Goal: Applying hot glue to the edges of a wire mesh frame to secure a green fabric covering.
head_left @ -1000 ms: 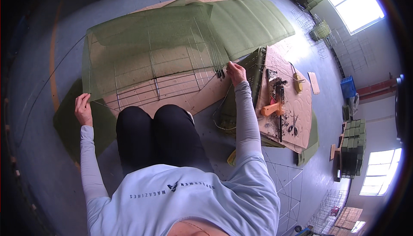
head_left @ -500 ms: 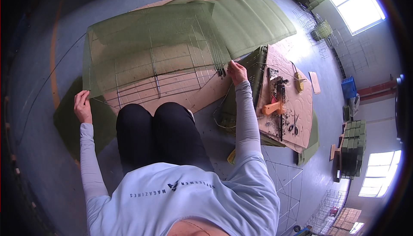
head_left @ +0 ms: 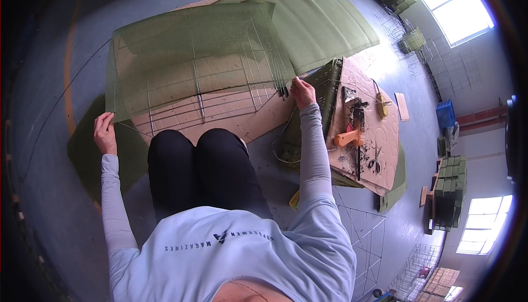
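A thin, see-through sheet of green mesh fabric [head_left: 181, 49] is stretched between my two hands over a metal wire frame [head_left: 199, 106]. My left hand [head_left: 104, 133] pinches its near left corner. The near right corner is pinched in my right hand [head_left: 303, 93], beside the edge of a green box-like stand. Under the near edge of the fabric, the wires of the frame show bare, just beyond my knees. Cardboard [head_left: 242, 128] lies beneath the frame.
On the stand's cardboard top [head_left: 374, 164] at right lie an orange-handled glue gun [head_left: 347, 137], scissors [head_left: 375, 160] and a yellow object [head_left: 381, 106]. More green fabric [head_left: 324, 32] lies beyond. Dark green material [head_left: 104, 153] rests on the floor at left. Wire frames [head_left: 366, 241] stand at lower right.
Almost nothing differs. The left hand and its corner of the fabric have risen very slightly; both hands keep their grip.
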Tool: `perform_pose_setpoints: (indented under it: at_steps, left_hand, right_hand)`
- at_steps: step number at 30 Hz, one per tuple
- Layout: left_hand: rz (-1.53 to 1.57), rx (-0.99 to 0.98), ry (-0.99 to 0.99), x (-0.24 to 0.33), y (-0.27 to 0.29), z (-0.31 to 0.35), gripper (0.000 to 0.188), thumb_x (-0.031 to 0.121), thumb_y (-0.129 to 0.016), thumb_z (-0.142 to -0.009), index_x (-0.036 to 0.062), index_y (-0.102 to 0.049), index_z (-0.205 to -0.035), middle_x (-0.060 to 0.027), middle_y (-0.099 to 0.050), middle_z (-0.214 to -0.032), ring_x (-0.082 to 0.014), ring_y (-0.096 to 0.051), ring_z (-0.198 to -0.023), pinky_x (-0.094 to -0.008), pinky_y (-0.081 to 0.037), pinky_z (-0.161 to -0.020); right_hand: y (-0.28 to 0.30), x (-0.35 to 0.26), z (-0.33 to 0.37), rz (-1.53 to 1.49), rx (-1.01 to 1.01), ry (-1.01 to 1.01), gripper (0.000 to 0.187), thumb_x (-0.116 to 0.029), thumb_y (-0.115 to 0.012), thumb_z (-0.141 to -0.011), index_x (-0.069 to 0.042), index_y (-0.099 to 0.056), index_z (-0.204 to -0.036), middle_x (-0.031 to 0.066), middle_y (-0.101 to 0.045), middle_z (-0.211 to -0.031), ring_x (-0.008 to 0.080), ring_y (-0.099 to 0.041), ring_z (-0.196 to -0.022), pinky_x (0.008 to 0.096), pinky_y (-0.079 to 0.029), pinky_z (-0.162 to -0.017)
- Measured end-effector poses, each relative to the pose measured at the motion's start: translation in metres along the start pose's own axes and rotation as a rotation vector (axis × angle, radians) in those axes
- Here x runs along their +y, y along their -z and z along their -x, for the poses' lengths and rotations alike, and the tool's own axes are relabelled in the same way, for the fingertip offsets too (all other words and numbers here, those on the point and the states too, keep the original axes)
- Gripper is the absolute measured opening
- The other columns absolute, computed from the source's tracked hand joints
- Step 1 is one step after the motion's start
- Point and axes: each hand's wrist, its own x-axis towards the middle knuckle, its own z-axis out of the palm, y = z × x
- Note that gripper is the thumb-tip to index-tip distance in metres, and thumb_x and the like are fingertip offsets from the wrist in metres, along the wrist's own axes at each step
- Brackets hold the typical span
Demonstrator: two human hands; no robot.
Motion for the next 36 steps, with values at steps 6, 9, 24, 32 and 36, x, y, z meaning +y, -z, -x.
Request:
perform_pose_setpoints:
  at_steps: [6, 9, 24, 32, 36]
  left_hand:
    - [-0.015, 0.005, -0.016, 0.001, 0.0012, 0.0003, 0.02, -0.007, -0.059, -0.066, 0.0025, -0.062, -0.083, -0.0056, -0.058, -0.085, -0.0217, -0.056, -0.079, -0.03, -0.047, -0.066]
    - [-0.028, 0.005, -0.018, 0.001, -0.0002, 0.0022, 0.02, -0.007, -0.059, -0.066, 0.0026, -0.062, -0.083, -0.0055, -0.058, -0.085, -0.0216, -0.056, -0.08, -0.03, -0.047, -0.066]
    - [-0.025, -0.015, -0.007, 0.0014, -0.0014, 0.0032, 0.022, -0.008, -0.058, -0.065, 0.003, -0.062, -0.084, -0.0046, -0.058, -0.086, -0.0211, -0.056, -0.08, -0.0295, -0.047, -0.068]
    - [-0.015, -0.004, 0.001, 0.0008, -0.0048, 0.0042, 0.022, -0.008, -0.058, -0.064, 0.0026, -0.062, -0.083, -0.0039, -0.058, -0.086, -0.0204, -0.056, -0.08, -0.0289, -0.047, -0.069]
    - [-0.013, -0.01, 0.005, 0.0022, -0.0051, 0.0054, 0.022, -0.008, -0.058, -0.065, 0.0024, -0.062, -0.083, -0.0043, -0.058, -0.086, -0.0205, -0.056, -0.08, -0.029, -0.047, -0.069]
  right_hand:
    - [0.0003, 0.0037, 0.0002, 0.033, -0.029, 0.019, 0.01, -0.019, -0.06, -0.081, -0.01, -0.057, -0.077, -0.0048, -0.052, -0.065, 0.0066, -0.049, -0.058, 0.0239, -0.043, -0.059]
    - [0.0, 0.0041, -0.001, 0.031, 0.022, 0.006, 0.01, -0.019, -0.06, -0.081, -0.01, -0.057, -0.077, -0.0048, -0.053, -0.065, 0.0068, -0.05, -0.058, 0.0239, -0.043, -0.059]
    - [0.0013, 0.007, -0.0007, -0.011, -0.013, 0.03, 0.011, -0.019, -0.06, -0.08, -0.009, -0.057, -0.076, -0.0039, -0.052, -0.065, 0.007, -0.049, -0.058, 0.0241, -0.042, -0.059]
    - [0.0041, 0.0062, -0.0029, -0.013, 0.007, 0.035, 0.011, -0.018, -0.06, -0.081, -0.008, -0.057, -0.077, -0.0035, -0.05, -0.063, 0.0066, -0.047, -0.057, 0.0228, -0.042, -0.058]
    - [0.0041, 0.0028, -0.0014, -0.005, -0.038, 0.041, 0.011, -0.018, -0.059, -0.081, -0.008, -0.057, -0.077, -0.0036, -0.05, -0.063, 0.0064, -0.047, -0.057, 0.0227, -0.042, -0.057]
